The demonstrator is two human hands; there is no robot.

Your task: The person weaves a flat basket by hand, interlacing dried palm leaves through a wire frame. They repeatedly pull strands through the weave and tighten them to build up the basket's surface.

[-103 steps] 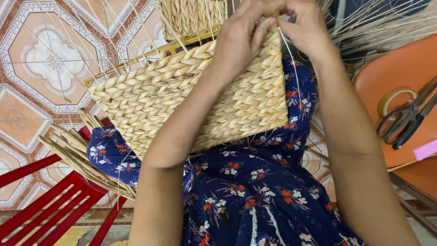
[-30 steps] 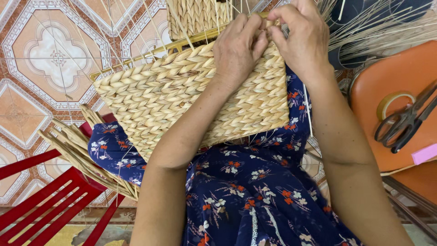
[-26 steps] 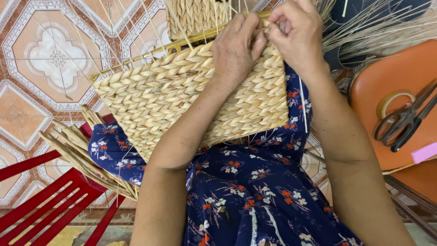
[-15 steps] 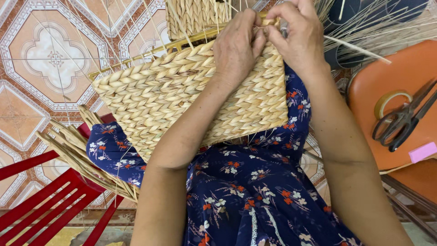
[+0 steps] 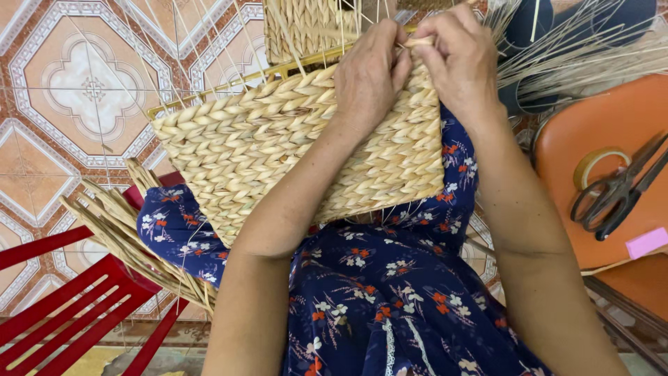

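At the bottom of the frame, both forearms are rising from a lap covered in dark blue floral cloth, angling toward the upper centre. Above the lap, the woven straw panel is resting across the knees, tilting down to the left, its lower right corner lying near the right forearm. The left hand is lying knuckles-up on the panel's top edge, fingers curled and pinching a strand there. The right hand is arching just beside it, fingertips meeting the left and gripping the same strand end. Loose straw strips are jutting out at the lower left over a red chair. Scissors are lying on an orange seat at right, well apart.
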